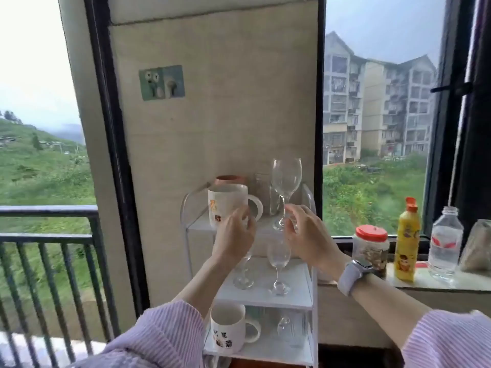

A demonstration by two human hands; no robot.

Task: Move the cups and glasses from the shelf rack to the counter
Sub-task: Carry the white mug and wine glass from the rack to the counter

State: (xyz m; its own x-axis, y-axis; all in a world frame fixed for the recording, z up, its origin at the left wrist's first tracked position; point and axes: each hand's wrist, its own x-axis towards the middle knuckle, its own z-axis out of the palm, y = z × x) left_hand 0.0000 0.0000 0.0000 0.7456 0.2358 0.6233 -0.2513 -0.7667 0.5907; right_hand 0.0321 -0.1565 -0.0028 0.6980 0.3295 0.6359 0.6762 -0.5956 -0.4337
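Note:
A white three-tier shelf rack (295, 282) stands against the wall. Its top tier holds a white mug (225, 200) with orange print, a pink cup (229, 179) behind it, a clear tumbler (261, 189) and a tall wine glass (286, 179). My left hand (235, 235) curls around the mug's lower right side by the handle. My right hand (305, 235) pinches the wine glass stem just above its foot. The middle tier holds two small stemmed glasses (278, 261), one partly hidden by my left wrist. On the bottom tier are another white mug (228, 330) and clear glasses (288, 328).
The stone counter ledge (438, 284) runs right of the rack under the window. On it stand a red-lidded jar (370, 248), a yellow bottle (407, 240), a clear water bottle (445, 243) and a bag (477, 248). A black railing (47, 235) is on the left.

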